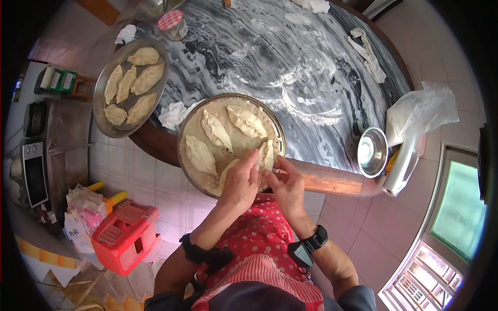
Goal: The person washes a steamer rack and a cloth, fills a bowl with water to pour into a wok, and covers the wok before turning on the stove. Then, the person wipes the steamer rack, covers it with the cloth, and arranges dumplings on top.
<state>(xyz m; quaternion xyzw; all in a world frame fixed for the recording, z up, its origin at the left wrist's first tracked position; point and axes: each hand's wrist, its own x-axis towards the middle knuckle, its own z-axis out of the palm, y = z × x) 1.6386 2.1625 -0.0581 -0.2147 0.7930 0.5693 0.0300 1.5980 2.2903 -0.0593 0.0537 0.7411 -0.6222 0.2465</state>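
A round metal tray sits at the table's near edge with several raw, pleated dumplings on it. My left hand reaches over the tray with its fingers bent against the left side of one dumpling at the tray's right side. On that dumpling's other side, my right hand has thumb and fingers pinched at its lower edge. Another dumpling lies partly covered by my left hand. Three more show in full, among them a dumpling near the tray's far rim.
A second metal tray of dumplings overhangs the table's left edge. Flour dusts the marble tabletop. At right stand a metal bowl, a plastic bag and a roll of film. A red plastic stool is on the floor.
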